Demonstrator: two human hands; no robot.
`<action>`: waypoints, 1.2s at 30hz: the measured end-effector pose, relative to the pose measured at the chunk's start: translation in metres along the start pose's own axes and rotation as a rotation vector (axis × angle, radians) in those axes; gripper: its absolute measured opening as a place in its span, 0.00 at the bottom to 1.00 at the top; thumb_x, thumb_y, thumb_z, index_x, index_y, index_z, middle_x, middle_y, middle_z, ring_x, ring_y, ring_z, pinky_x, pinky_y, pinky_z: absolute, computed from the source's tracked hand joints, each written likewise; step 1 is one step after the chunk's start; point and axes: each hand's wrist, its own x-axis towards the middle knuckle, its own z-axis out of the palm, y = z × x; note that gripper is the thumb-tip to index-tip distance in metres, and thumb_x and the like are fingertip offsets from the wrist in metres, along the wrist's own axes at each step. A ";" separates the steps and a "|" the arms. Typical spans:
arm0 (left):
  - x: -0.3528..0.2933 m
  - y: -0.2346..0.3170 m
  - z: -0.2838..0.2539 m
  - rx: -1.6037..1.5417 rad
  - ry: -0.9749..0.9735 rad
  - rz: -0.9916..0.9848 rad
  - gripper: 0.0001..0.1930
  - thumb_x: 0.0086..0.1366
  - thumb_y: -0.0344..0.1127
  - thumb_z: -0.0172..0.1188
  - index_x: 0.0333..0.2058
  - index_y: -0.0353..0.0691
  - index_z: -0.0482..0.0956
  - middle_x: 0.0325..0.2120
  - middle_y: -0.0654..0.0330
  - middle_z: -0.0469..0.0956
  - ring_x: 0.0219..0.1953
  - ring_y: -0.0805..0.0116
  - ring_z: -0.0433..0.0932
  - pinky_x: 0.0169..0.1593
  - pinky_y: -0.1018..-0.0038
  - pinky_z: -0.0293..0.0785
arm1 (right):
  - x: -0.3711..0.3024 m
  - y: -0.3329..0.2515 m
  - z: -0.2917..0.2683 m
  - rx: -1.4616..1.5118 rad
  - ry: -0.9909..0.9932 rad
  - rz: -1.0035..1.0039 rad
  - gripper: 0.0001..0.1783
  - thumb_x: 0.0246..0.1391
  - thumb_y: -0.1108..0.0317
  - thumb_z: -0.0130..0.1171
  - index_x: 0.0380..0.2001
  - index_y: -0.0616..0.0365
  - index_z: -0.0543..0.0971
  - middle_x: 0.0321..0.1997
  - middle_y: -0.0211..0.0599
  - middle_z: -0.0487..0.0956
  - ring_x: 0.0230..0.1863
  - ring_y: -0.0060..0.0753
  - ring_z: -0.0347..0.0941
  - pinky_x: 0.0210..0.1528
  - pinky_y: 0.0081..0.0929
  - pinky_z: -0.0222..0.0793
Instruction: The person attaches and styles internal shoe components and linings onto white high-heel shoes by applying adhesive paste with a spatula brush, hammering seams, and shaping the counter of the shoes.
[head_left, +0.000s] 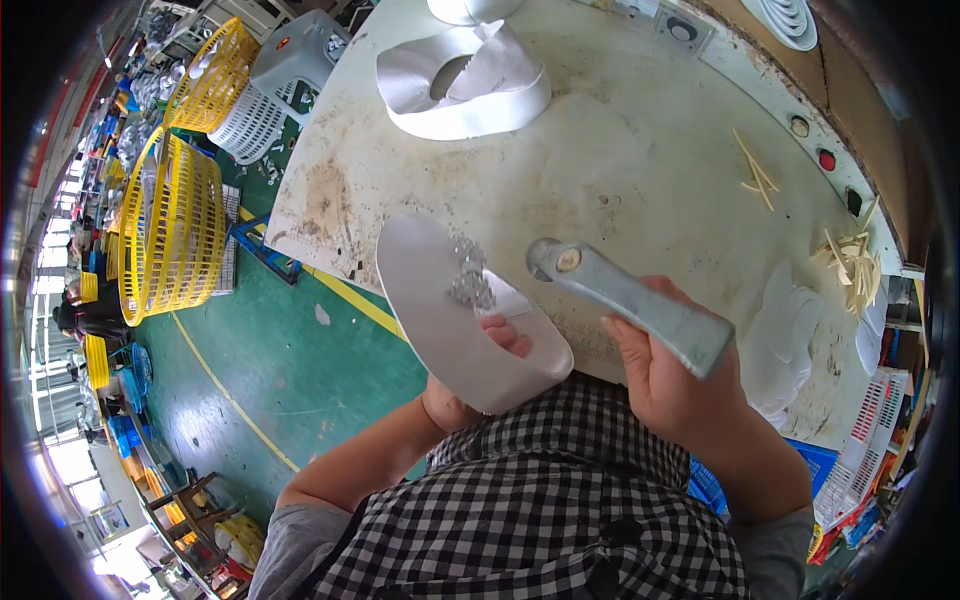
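Note:
My left hand [450,408] grips a white shoe upper [430,300] near the table's front edge; some fingers show through its opening. Shiny stone-like trim glitters on the upper's far side. In my right hand [690,385] is a hammer [640,305], its grey metal head tilted with the round face toward the upper and apart from it. Most of the hammer's handle is hidden. Farther back on the table, a second white upper [520,108] stands curled into a ring, and part of another white piece [470,8] shows at the top edge.
Pale strips [848,262] and flat white pieces [782,335] lie on the worn table [620,160] at right. A panel with a dial [682,30] borders its far edge. Left of the table stand yellow baskets [175,230], a white basket [248,125] and a grey stool [297,55].

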 end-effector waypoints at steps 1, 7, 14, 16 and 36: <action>-0.002 -0.002 0.002 -0.005 -0.005 0.009 0.20 0.49 0.29 0.69 0.43 0.39 0.81 0.40 0.57 0.77 0.47 0.54 0.76 0.51 0.57 0.74 | -0.003 -0.002 0.007 -0.046 -0.063 0.017 0.06 0.55 0.68 0.54 0.33 0.57 0.70 0.29 0.45 0.78 0.29 0.51 0.77 0.31 0.43 0.73; -0.006 -0.005 -0.001 -0.070 -0.071 -0.025 0.21 0.50 0.29 0.69 0.45 0.41 0.80 0.45 0.57 0.77 0.49 0.55 0.76 0.53 0.58 0.73 | 0.014 0.003 0.013 -0.085 -0.182 0.021 0.06 0.55 0.68 0.51 0.34 0.59 0.69 0.29 0.45 0.78 0.29 0.51 0.77 0.31 0.44 0.73; -0.006 0.006 -0.013 -0.071 -0.135 -0.156 0.29 0.49 0.38 0.71 0.51 0.38 0.77 0.51 0.53 0.75 0.56 0.49 0.72 0.57 0.57 0.69 | -0.004 -0.002 0.014 -0.155 -0.269 0.030 0.07 0.58 0.68 0.53 0.33 0.60 0.68 0.28 0.45 0.77 0.28 0.51 0.77 0.29 0.46 0.73; 0.003 0.015 -0.023 -0.180 -0.060 -0.190 0.31 0.50 0.41 0.70 0.52 0.36 0.75 0.53 0.51 0.73 0.57 0.47 0.70 0.58 0.56 0.67 | -0.005 0.001 0.015 -0.084 -0.177 -0.013 0.08 0.59 0.67 0.52 0.33 0.60 0.68 0.26 0.44 0.77 0.27 0.52 0.77 0.29 0.46 0.73; 0.044 0.011 -0.052 -0.245 -0.070 -0.521 0.38 0.58 0.47 0.62 0.59 0.27 0.59 0.55 0.40 0.62 0.60 0.40 0.58 0.65 0.54 0.53 | 0.033 -0.007 0.015 -0.183 -0.121 -0.057 0.07 0.58 0.68 0.51 0.35 0.60 0.68 0.29 0.44 0.78 0.30 0.50 0.78 0.30 0.43 0.74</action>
